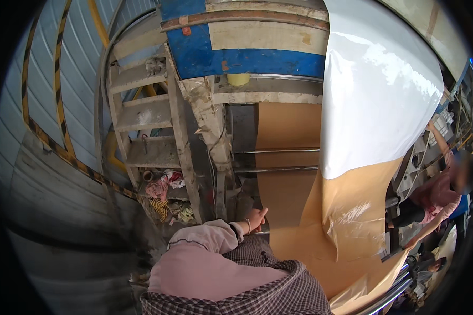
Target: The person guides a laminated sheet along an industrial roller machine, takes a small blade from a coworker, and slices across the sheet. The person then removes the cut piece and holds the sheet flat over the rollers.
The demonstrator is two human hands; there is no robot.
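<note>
My left hand point(256, 219), with a thin bracelet at the wrist, is in the middle of the head view, its fingers curled in. What it holds, if anything, is hidden. Just right of it is the edge of a wide brown sheet point(284, 202), which looks like paper and runs down over metal bars. A glossy white sheet point(378, 100) hangs from above, over a brown part with creases. My right hand is out of sight.
Another person point(441, 184) at the right has one arm raised and one hand at the brown sheet's edge. Wooden steps point(144, 115) with rags point(165, 184) stand at left. Metal rollers point(389, 294) lie lower right. A blue machine beam point(247, 62) crosses above.
</note>
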